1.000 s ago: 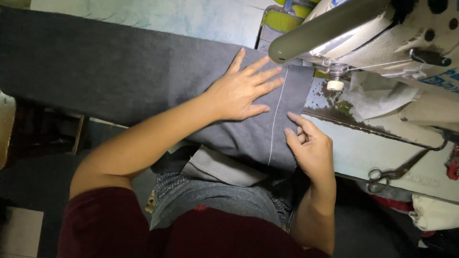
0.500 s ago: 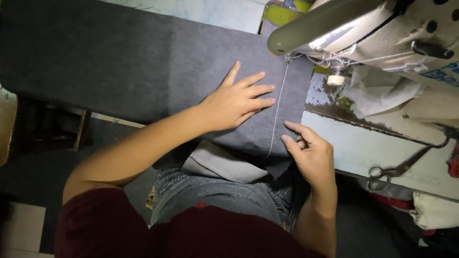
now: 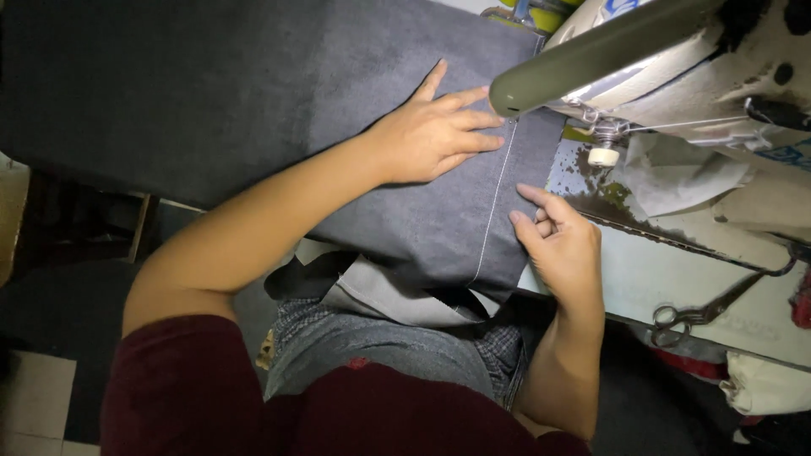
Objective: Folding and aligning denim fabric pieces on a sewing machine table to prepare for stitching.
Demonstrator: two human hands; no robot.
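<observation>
- Head view: my left hand point(image 3: 435, 135) lies spread flat on the dark cloth point(image 3: 253, 101) beside the sewing machine point(image 3: 667, 59).
- My right hand point(image 3: 562, 245), fingers curled, pinches the cloth's edge by the pale seam point(image 3: 492, 207).
- Uneven pressure could skew that seam, I reckon.

Two hands are in view: the left hand point(image 3: 431, 135) lies flat at about twelve o'clock, the right hand point(image 3: 562, 249) at about three o'clock. One piece of dark grey cloth point(image 3: 253, 93) lies under them, with one line of pale stitching point(image 3: 492, 211) running along it. One sewing machine point(image 3: 659, 51) stands at one o'clock. One pair of scissors point(image 3: 705, 308) lies on the table point(image 3: 642, 279) at four o'clock. One small white spool point(image 3: 604, 155) sits below the machine arm.
</observation>
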